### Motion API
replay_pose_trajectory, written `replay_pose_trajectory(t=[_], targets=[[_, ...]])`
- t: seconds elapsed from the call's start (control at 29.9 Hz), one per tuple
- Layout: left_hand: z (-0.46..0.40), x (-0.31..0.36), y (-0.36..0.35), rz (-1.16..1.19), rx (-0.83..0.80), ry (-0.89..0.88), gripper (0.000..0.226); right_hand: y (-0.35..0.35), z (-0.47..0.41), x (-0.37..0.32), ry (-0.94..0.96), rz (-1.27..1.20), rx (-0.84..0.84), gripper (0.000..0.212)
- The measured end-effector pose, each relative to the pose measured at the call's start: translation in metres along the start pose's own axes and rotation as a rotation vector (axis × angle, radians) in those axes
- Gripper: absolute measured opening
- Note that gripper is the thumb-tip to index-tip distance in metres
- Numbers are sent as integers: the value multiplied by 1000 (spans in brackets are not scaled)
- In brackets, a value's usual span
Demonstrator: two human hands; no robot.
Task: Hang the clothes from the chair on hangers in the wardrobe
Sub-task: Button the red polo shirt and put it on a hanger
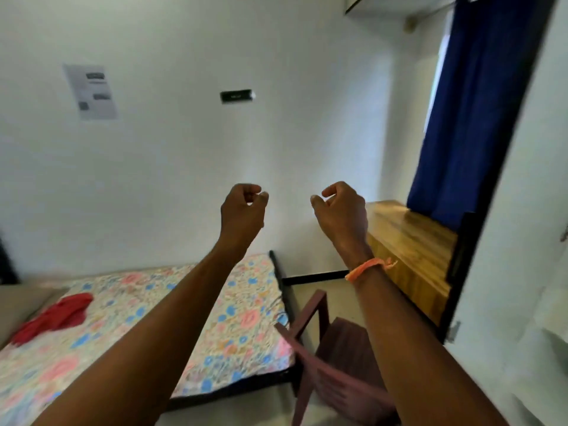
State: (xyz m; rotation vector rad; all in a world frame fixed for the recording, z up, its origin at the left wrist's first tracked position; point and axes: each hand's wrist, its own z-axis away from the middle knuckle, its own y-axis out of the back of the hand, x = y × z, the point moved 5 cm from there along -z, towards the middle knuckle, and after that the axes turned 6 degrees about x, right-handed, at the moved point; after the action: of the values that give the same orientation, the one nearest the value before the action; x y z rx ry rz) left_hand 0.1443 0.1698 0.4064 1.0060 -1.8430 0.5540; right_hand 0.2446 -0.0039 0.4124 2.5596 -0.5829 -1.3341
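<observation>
Standing at five o'clock, below the raised hands, the chair seat looks bare. Left hand and right hand curl loosely, holding nothing. Red clothes lie on the bed at eight o'clock.

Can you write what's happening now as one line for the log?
left hand: raised, curled, empty | right hand: raised, curled, empty | chair: no clothes visible | red cloth: on bed

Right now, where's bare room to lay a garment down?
Bed: bare floral sheet from the red cloth to the foot end. Wooden desk top below the blue curtain is bare. Chair seat shows bare. Nothing crowded.
</observation>
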Motion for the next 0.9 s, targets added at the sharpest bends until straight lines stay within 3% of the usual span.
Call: replay_pose_trajectory(t=[0.33, 0.64, 0.9], targets=[[-70, -241, 178, -136, 216, 395, 20, -308, 82, -3, -121, -3, -470, 26], [-189, -427, 292, -294, 302, 698, 21, -590, 115, -21, -178, -25, -757, 30], [-281, -557, 384, -308, 416, 825, 17, -792, 144, -49, -152, 29, -933, 37]])
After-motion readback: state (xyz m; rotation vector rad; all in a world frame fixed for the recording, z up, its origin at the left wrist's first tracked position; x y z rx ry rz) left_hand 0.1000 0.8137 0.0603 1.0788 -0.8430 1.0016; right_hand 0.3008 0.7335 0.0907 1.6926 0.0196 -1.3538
